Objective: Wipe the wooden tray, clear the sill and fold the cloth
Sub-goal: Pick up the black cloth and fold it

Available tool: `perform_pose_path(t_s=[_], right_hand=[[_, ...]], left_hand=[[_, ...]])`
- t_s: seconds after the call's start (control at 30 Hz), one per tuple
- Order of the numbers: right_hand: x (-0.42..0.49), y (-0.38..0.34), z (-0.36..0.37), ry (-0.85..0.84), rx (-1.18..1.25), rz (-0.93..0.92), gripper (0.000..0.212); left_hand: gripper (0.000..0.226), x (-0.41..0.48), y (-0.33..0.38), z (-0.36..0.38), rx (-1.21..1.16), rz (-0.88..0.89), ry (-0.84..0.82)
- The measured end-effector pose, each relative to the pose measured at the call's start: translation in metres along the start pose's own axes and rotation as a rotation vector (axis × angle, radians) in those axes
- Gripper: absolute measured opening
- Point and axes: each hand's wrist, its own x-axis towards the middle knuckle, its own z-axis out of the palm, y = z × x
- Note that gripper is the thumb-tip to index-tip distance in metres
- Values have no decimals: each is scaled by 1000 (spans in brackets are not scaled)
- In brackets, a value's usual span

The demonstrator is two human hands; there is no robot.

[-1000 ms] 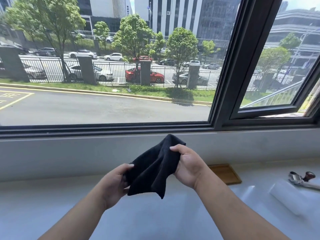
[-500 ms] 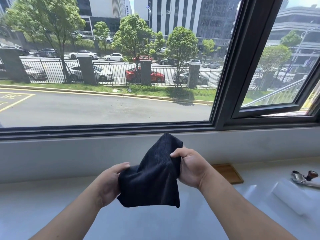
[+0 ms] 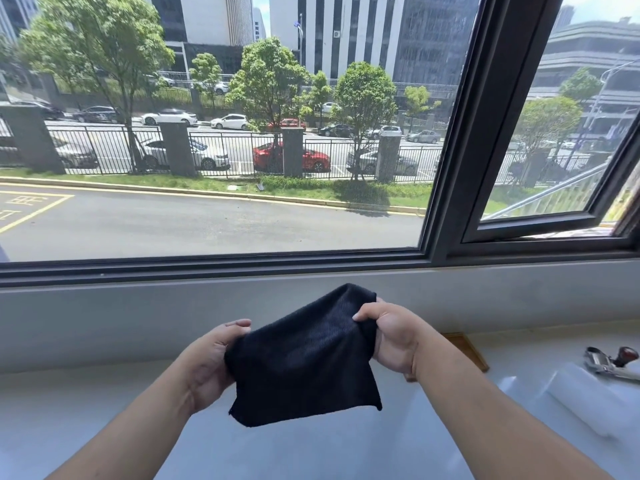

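A black cloth [image 3: 304, 362] hangs in the air above the white sill [image 3: 104, 410], stretched between both hands. My left hand [image 3: 207, 362] pinches its left edge. My right hand [image 3: 391, 337] grips its upper right corner, a little higher. The cloth's lower edge hangs free. A wooden tray [image 3: 467, 351] lies flat on the sill behind my right wrist, which hides most of it.
A white roll [image 3: 585, 400] lies on the sill at the right. Beyond it rests a metal tool with a dark red knob [image 3: 613, 362]. The dark window frame [image 3: 446, 168] stands behind, with its right pane swung open outward.
The cloth has been spread wider between my hands, from a bunched shape to a flatter sheet. My left hand moved left and my right hand stayed high.
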Motion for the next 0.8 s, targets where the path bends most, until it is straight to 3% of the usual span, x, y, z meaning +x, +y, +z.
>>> perform_pose_path(t_s=[0.17,0.27,0.3,0.4,0.53,0.73,0.8], right_hand=[[9,7,-18,269,-374,-5,44],[11,10,-30,416,-575,-73,75],[10,10,-31,418,-649,-107,71],[10,15,-30,409,-881,-190,15],[7,17,-30,383,-1072,-234,15],[7,27,-26,399,-945,-182,21],[10,37,-10,392,-798,-113,21]], left_hand=[[27,2,7,-6,211,101,87],[30,4,12,-12,372,163,114],[28,5,12,-14,467,189,136],[7,12,14,-20,896,309,249],[16,16,19,-24,1249,416,369],[27,19,14,-10,1166,298,386],[24,20,9,6,1070,243,337]])
